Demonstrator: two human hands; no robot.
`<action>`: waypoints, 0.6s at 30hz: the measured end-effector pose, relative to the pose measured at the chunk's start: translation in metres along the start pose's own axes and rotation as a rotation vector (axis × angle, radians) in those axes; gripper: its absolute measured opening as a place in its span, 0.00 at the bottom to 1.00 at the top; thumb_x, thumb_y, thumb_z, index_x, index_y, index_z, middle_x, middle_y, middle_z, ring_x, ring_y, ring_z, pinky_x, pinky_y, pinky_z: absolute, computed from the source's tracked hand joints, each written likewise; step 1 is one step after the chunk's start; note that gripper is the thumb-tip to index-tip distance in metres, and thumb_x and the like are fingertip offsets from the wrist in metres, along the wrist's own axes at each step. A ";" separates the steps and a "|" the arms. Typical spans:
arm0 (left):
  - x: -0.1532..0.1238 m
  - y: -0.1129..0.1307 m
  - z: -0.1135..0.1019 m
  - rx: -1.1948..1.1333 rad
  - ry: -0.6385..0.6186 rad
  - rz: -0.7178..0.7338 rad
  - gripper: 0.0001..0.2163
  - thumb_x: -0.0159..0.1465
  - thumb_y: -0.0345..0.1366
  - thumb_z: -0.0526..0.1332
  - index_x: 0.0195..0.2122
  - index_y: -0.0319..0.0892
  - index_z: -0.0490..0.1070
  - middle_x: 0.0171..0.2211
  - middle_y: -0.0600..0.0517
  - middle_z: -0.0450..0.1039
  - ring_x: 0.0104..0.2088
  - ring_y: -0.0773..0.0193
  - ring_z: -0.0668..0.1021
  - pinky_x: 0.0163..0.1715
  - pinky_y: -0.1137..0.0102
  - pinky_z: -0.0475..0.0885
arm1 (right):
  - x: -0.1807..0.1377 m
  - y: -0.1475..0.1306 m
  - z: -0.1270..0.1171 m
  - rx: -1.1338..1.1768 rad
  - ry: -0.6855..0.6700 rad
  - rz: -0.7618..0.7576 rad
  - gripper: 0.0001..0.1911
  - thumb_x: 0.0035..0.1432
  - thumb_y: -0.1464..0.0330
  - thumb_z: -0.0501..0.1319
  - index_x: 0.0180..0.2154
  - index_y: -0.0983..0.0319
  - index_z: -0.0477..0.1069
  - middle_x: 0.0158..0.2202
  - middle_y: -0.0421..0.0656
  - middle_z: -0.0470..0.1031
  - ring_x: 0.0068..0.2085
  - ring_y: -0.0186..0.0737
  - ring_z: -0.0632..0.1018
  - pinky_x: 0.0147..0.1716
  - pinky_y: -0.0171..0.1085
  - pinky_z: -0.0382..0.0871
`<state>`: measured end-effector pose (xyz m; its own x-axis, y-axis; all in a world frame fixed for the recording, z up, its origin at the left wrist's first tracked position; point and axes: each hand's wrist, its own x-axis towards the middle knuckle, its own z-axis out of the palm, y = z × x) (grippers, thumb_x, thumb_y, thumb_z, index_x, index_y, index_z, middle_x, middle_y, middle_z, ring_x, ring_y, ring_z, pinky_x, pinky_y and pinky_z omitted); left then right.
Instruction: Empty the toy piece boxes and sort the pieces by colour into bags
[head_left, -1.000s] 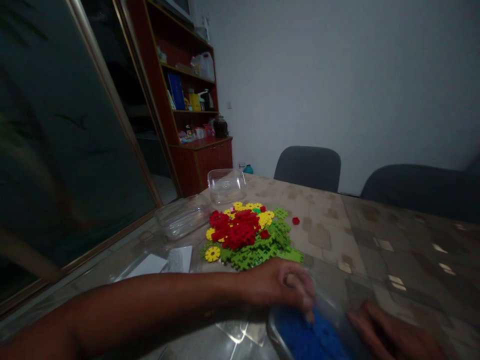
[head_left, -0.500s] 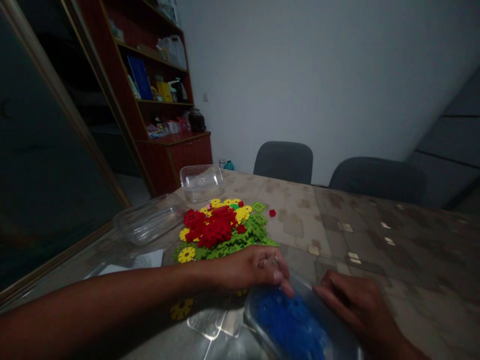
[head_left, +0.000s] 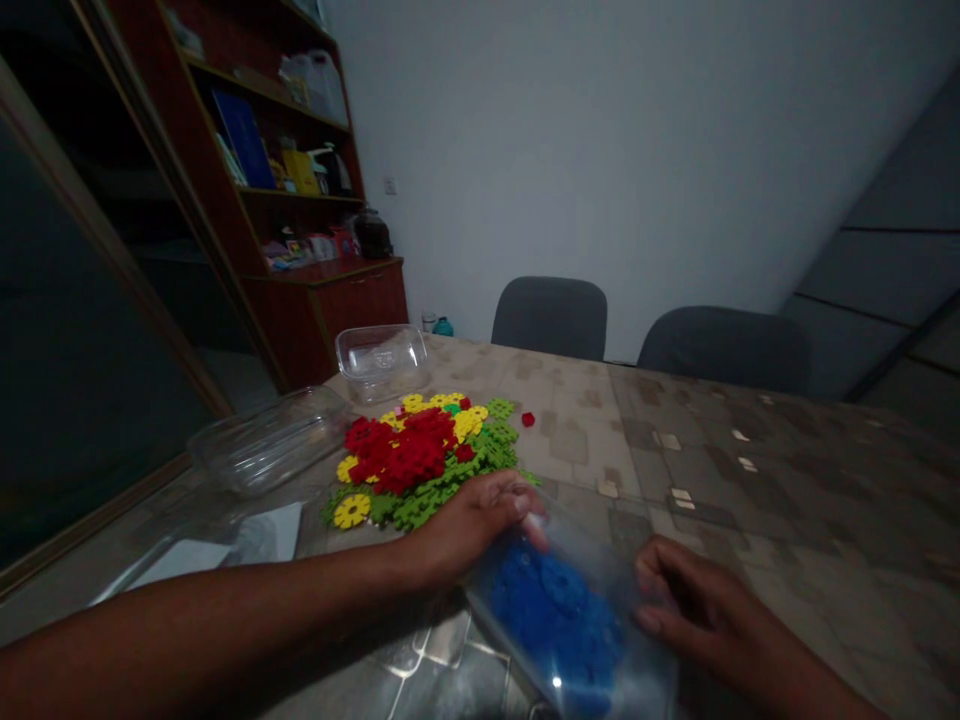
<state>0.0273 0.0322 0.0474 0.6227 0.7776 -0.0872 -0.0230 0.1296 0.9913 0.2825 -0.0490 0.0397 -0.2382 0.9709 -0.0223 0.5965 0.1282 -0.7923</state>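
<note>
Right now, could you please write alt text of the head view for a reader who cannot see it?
Two bare hands, left hand and right hand, grip a clear container of blue plastic pieces on a patterned table. Behind it lies a pile of red, yellow and green interlocking pieces, beside two empty clear containers.

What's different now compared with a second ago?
The right hand came in from the edge and now touches the clear container of blue pieces. The left hand stays at its far rim. The colourful pile and empty clear tubs haven't moved.
</note>
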 end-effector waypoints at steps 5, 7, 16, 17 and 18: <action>0.001 0.006 -0.008 -0.023 -0.160 -0.029 0.20 0.60 0.53 0.67 0.40 0.40 0.69 0.35 0.47 0.79 0.37 0.60 0.78 0.41 0.66 0.68 | 0.000 0.015 0.006 0.342 0.025 0.114 0.30 0.47 0.40 0.65 0.24 0.58 0.59 0.21 0.32 0.55 0.24 0.32 0.58 0.24 0.33 0.53; 0.003 0.011 -0.015 -0.045 -0.353 -0.108 0.23 0.56 0.47 0.72 0.45 0.41 0.68 0.42 0.46 0.80 0.42 0.59 0.79 0.45 0.64 0.68 | 0.000 0.017 0.004 0.412 0.001 0.160 0.30 0.47 0.41 0.66 0.25 0.58 0.59 0.21 0.31 0.55 0.23 0.31 0.57 0.21 0.32 0.53; 0.007 0.002 -0.011 -0.115 -0.147 -0.125 0.22 0.59 0.53 0.68 0.40 0.42 0.63 0.30 0.49 0.81 0.41 0.55 0.80 0.44 0.63 0.69 | 0.001 0.010 -0.002 0.462 -0.030 0.258 0.25 0.54 0.43 0.63 0.31 0.58 0.66 0.23 0.33 0.65 0.18 0.28 0.66 0.18 0.30 0.60; 0.006 0.001 -0.008 -0.122 -0.114 -0.110 0.22 0.59 0.53 0.68 0.40 0.42 0.63 0.29 0.49 0.81 0.41 0.55 0.80 0.42 0.63 0.70 | -0.001 0.009 0.000 0.483 -0.036 0.281 0.26 0.53 0.42 0.63 0.31 0.58 0.65 0.21 0.33 0.66 0.17 0.29 0.67 0.17 0.30 0.60; 0.005 0.001 -0.004 -0.129 -0.079 -0.105 0.21 0.59 0.53 0.67 0.40 0.42 0.64 0.29 0.49 0.81 0.39 0.55 0.80 0.40 0.65 0.70 | -0.002 0.007 0.000 0.511 -0.050 0.303 0.27 0.52 0.41 0.64 0.31 0.58 0.63 0.19 0.33 0.67 0.16 0.30 0.68 0.17 0.30 0.61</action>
<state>0.0271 0.0391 0.0475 0.6863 0.7056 -0.1766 -0.0512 0.2891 0.9559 0.2873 -0.0506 0.0337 -0.1580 0.9369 -0.3119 0.2023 -0.2784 -0.9389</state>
